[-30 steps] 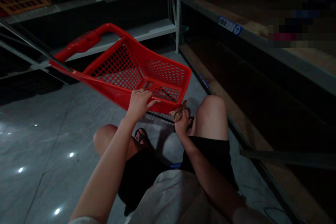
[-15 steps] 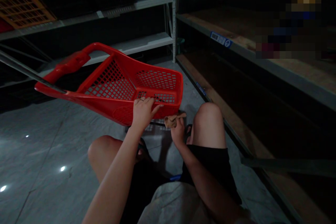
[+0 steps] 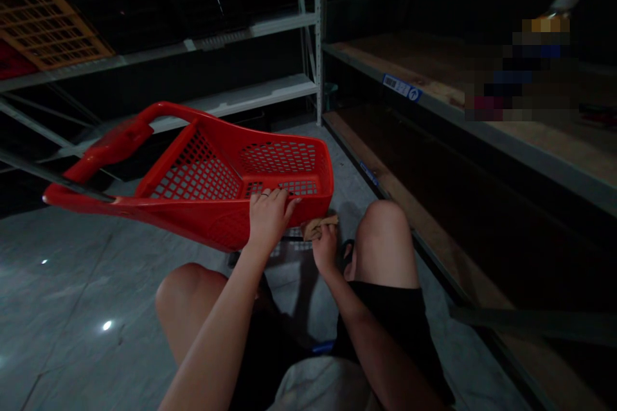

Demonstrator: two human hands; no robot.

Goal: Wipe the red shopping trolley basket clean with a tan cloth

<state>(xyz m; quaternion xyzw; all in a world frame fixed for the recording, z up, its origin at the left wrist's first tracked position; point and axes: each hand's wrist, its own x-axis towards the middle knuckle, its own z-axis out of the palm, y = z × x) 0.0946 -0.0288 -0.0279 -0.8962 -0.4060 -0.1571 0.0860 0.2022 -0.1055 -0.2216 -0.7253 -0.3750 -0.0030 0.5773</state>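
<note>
A red plastic shopping cart point(image 3: 226, 221) with lattice walls stands in front of me, its handle to the left. My left hand point(image 3: 270, 215) is closed over the near rim of its basket, fingers hooked inside and a ring on one finger. Lower and to the right, my right hand point(image 3: 326, 247) grips a crumpled brown cloth point(image 3: 318, 227) close below the basket's near right corner. Whether the cloth touches the cart I cannot tell. The cart's lower frame is partly hidden by my arms and the basket.
Wooden shelving point(image 3: 448, 109) with blue-and-white labels runs along the right. Behind the cart is a white metal rack point(image 3: 270, 93), with an orange crate point(image 3: 48, 19) on its upper left. My knees flank the near floor point(image 3: 87, 295). A pixelated patch covers items on the right shelf.
The whole view has tilted up slightly, so things sit lower. The cart has shifted a little left. My left hand stays on the rim; the cloth has moved slightly in my right hand.
</note>
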